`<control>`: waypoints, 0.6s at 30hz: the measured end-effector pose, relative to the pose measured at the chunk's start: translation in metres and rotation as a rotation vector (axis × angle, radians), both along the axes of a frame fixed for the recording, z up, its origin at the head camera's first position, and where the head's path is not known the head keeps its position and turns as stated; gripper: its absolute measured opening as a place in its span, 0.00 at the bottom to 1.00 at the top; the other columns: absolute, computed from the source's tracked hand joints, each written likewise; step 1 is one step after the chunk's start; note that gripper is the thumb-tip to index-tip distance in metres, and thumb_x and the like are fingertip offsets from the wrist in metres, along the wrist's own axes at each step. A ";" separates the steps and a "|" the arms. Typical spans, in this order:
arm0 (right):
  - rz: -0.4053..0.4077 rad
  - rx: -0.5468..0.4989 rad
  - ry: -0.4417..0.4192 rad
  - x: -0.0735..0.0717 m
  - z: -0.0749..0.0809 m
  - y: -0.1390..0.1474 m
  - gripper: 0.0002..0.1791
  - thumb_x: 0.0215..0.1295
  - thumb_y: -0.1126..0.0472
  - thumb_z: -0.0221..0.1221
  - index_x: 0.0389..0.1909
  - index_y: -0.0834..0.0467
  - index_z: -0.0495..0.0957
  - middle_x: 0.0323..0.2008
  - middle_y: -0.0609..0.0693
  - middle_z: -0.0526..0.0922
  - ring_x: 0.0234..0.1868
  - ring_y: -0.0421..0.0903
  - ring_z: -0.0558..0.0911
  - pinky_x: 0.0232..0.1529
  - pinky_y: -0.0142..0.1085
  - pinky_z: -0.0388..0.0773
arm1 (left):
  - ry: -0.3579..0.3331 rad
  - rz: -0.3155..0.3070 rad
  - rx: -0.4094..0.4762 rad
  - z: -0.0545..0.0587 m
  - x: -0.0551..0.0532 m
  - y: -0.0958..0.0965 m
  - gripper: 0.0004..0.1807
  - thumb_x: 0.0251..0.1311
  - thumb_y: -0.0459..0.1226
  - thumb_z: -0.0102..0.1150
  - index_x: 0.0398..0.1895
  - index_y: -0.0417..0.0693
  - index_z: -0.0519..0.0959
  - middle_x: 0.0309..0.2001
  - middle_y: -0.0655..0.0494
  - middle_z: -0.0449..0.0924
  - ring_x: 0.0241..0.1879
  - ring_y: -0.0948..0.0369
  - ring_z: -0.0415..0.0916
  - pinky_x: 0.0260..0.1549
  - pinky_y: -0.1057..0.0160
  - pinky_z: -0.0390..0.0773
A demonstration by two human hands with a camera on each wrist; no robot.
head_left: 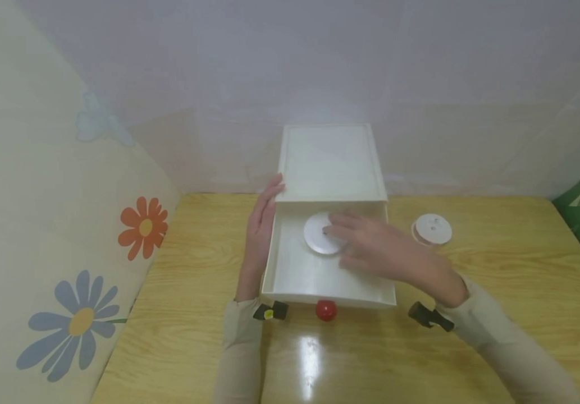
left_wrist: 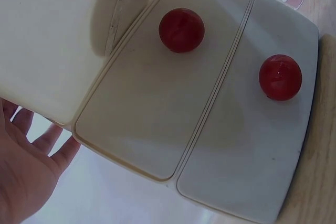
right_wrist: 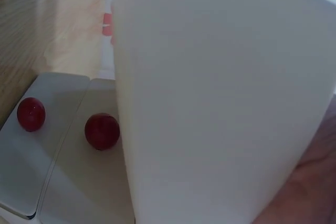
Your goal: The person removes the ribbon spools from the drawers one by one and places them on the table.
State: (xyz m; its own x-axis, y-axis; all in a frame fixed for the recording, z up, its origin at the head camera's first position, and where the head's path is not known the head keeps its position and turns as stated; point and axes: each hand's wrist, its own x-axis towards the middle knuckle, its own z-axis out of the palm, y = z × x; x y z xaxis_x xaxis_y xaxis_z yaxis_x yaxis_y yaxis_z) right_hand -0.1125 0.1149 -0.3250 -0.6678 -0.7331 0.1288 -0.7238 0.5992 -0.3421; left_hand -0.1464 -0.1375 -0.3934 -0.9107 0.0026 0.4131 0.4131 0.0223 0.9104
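Left hand [head_left: 263, 224] rests straight-fingered against the cabinet [head_left: 331, 163]; the right hand [head_left: 380, 247], grip unclear, partly covers the white spool [head_left: 314, 235] inside the open drawer [head_left: 315, 278]. Placing or lifting, probably; next calls for clearing the drawer's walls.

Blurred over the open drawer [head_left: 300, 275], the right hand [head_left: 383, 246] hides part of the white disc [head_left: 314, 235] inside; whether it grips the disc cannot be told. Right of the drawer, marks on a spool [head_left: 432, 229] are too small to read; in front of the drawer, both sleeves [head_left: 241, 350] run off the head view's bottom edge.
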 end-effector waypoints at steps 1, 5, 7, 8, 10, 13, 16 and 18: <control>0.010 -0.005 0.021 0.000 -0.001 0.000 0.32 0.63 0.59 0.69 0.67 0.62 0.75 0.71 0.64 0.71 0.68 0.66 0.73 0.66 0.60 0.72 | 0.001 -0.002 0.005 0.000 0.000 0.000 0.21 0.81 0.42 0.42 0.68 0.46 0.75 0.76 0.66 0.65 0.77 0.63 0.56 0.77 0.54 0.54; 0.044 -0.034 0.090 -0.002 -0.005 0.000 0.28 0.61 0.63 0.69 0.63 0.63 0.78 0.68 0.64 0.75 0.62 0.65 0.78 0.62 0.58 0.76 | 0.002 -0.003 0.010 0.000 0.000 0.000 0.21 0.81 0.41 0.41 0.68 0.45 0.75 0.76 0.65 0.65 0.77 0.63 0.56 0.76 0.54 0.55; 0.049 -0.040 0.101 -0.002 -0.006 0.000 0.28 0.61 0.64 0.69 0.64 0.62 0.78 0.67 0.63 0.75 0.62 0.65 0.78 0.62 0.58 0.77 | 0.006 0.000 0.005 0.000 0.000 0.000 0.21 0.81 0.41 0.41 0.68 0.45 0.75 0.76 0.65 0.65 0.77 0.63 0.56 0.76 0.54 0.55; 0.048 -0.040 0.102 -0.002 -0.006 0.000 0.29 0.61 0.65 0.69 0.64 0.62 0.77 0.68 0.63 0.75 0.62 0.65 0.78 0.62 0.58 0.77 | 0.007 0.000 0.004 0.000 0.000 0.000 0.21 0.81 0.41 0.41 0.68 0.45 0.75 0.76 0.65 0.65 0.77 0.63 0.56 0.76 0.53 0.56; 0.034 -0.033 0.086 -0.002 -0.006 -0.001 0.31 0.62 0.64 0.69 0.67 0.61 0.75 0.69 0.63 0.74 0.64 0.65 0.77 0.63 0.58 0.75 | 0.008 0.001 0.002 0.001 -0.001 0.000 0.21 0.81 0.41 0.41 0.68 0.45 0.75 0.76 0.65 0.65 0.77 0.63 0.56 0.76 0.53 0.56; 0.007 -0.004 0.054 -0.001 -0.004 -0.004 0.36 0.63 0.61 0.69 0.72 0.60 0.71 0.72 0.63 0.70 0.67 0.64 0.74 0.65 0.59 0.73 | -0.001 0.002 0.005 0.001 0.000 0.000 0.21 0.81 0.42 0.42 0.68 0.46 0.75 0.76 0.66 0.65 0.77 0.63 0.57 0.75 0.53 0.58; 0.001 0.032 0.051 -0.001 -0.002 -0.006 0.38 0.64 0.56 0.70 0.73 0.59 0.70 0.74 0.64 0.66 0.69 0.64 0.72 0.66 0.59 0.72 | -0.005 0.005 0.003 0.001 0.001 0.000 0.21 0.81 0.42 0.42 0.68 0.46 0.75 0.76 0.67 0.64 0.77 0.64 0.57 0.75 0.53 0.58; 0.007 0.052 0.057 -0.001 -0.002 -0.008 0.38 0.64 0.54 0.69 0.73 0.59 0.70 0.74 0.64 0.65 0.70 0.64 0.72 0.67 0.59 0.71 | 0.000 0.004 0.000 0.001 0.000 0.000 0.21 0.81 0.42 0.42 0.68 0.45 0.74 0.76 0.66 0.64 0.77 0.63 0.57 0.75 0.53 0.58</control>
